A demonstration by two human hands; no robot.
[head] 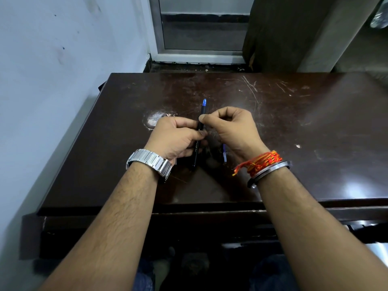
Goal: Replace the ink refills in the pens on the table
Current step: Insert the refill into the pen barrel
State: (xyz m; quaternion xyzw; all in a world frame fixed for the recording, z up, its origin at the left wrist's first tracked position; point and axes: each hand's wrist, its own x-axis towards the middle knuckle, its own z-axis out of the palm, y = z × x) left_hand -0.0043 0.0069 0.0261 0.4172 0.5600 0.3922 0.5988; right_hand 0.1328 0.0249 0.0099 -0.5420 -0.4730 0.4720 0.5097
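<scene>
A slim black pen (196, 151) with a blue tip stands tilted at the centre of the frame, tip pointing to the top, pale lettering along its barrel. The left hand (178, 139) has its grip curled round the middle of the barrel. The right hand (233, 127) has its grip pinching the barrel just below the tip with thumb and forefinger. A thin blue refill (224, 153) lies on the tabletop (315, 122) under the heel of the right hand, partly hidden. The dark, scratched tabletop runs along the pale wall (52, 70) at the left of the frame; its near edge crosses under both forearms. Bare surface spreads right of the hands and above them.
</scene>
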